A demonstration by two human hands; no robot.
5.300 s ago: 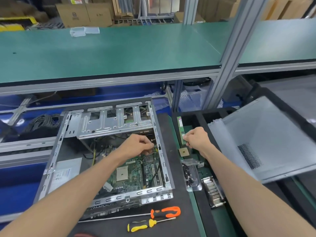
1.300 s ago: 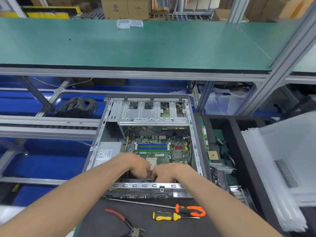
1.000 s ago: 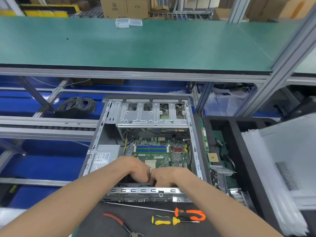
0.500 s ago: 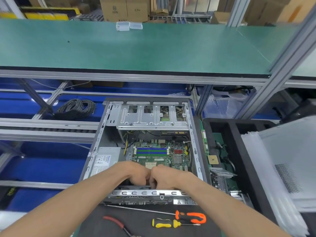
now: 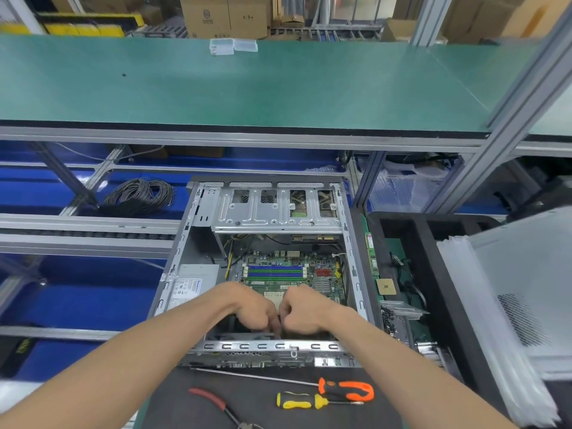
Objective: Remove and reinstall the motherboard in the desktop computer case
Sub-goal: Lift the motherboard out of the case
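Note:
The open desktop case point(image 5: 272, 346) lies flat in front of me, its port side nearest me. Inside it, the green motherboard point(image 5: 275, 270) with blue and green memory slots sits below the silver drive cage point(image 5: 275, 212). Both my hands are down inside the case at the board's near end, almost touching each other. My left hand point(image 5: 250, 308) and my right hand point(image 5: 305, 314) have their fingers curled down onto the board there. The fingertips and that end of the board are hidden under my knuckles.
An orange-handled screwdriver point(image 5: 346, 390), a yellow one point(image 5: 297, 400) and red pliers point(image 5: 210, 397) lie on the dark mat before the case. To the right, a black tray point(image 5: 433, 274) holds a CPU chip point(image 5: 386, 287) and a memory stick point(image 5: 370, 255). The grey side panel point(image 5: 526, 289) leans beside the tray.
Five seconds ago my right hand was over the tray and my left deeper in the case. Both now sit together at the board's near end, barely moving in the last second.

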